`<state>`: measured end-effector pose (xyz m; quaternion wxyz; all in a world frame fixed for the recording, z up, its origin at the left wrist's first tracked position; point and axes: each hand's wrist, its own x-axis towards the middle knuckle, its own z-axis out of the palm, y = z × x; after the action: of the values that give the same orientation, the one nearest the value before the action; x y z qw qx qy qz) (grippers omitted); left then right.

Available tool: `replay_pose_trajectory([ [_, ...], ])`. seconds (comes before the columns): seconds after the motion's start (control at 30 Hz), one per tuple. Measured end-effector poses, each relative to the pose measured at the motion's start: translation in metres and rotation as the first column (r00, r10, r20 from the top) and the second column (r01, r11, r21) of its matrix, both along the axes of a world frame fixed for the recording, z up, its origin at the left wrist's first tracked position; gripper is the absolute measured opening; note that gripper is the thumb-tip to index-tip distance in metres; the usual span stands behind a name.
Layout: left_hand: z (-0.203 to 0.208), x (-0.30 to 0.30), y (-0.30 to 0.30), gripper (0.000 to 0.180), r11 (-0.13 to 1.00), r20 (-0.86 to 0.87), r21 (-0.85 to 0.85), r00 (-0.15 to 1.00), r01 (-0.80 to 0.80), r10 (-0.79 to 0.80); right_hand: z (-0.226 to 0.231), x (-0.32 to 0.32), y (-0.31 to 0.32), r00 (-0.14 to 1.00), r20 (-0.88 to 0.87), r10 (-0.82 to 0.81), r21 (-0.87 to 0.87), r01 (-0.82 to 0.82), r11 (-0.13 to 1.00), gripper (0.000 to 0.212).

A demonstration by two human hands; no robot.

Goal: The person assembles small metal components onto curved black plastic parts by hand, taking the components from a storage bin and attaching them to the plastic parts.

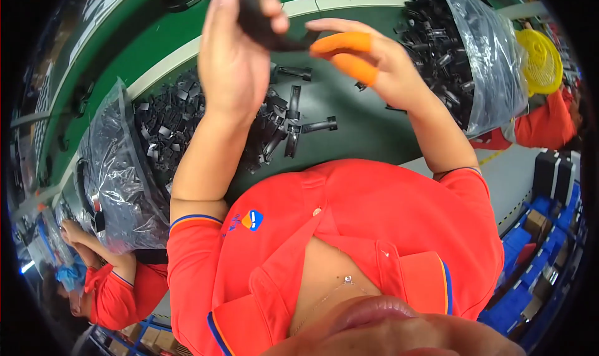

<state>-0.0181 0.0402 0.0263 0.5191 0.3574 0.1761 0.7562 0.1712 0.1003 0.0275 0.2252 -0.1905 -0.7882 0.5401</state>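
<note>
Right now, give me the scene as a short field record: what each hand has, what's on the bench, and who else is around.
left hand: left hand raised, closed around a black plastic part
right hand: right hand, orange finger cots on two fingers, fingertips at the part's end
bench: green work surface with a loose pile of black parts
left bag: clear bag of black parts
right bag: clear bag of black parts
others: person in red at lower left; red sleeve at right
other: yellow fan
</note>
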Motion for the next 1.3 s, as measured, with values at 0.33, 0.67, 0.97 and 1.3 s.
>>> replay_pose_trajectory([
  [0.33,0.023,-0.003,-0.061,0.043,0.973,0.027,-0.139,0.983,0.186,-0.184,-0.075,0.074,0.022,0.908,0.365,-0.204,0.614,-0.070,0.786,0.031],
  [0.67,-0.001,0.019,-0.056,0.032,0.945,-0.182,-0.308,0.968,0.108,-0.170,-0.035,0.040,0.016,0.758,-0.153,-0.635,-0.480,0.505,0.718,0.021],
  [0.97,-0.022,0.018,-0.042,0.031,0.900,0.012,-0.406,0.986,0.156,-0.166,0.001,-0.013,-0.025,0.843,-0.302,-0.446,-0.699,0.122,0.705,0.018],
  [1.3,-0.019,0.019,-0.038,0.049,0.898,-0.080,-0.407,0.973,0.167,-0.217,-0.009,-0.020,-0.021,0.869,-0.322,-0.375,-0.562,0.143,0.815,0.024],
])
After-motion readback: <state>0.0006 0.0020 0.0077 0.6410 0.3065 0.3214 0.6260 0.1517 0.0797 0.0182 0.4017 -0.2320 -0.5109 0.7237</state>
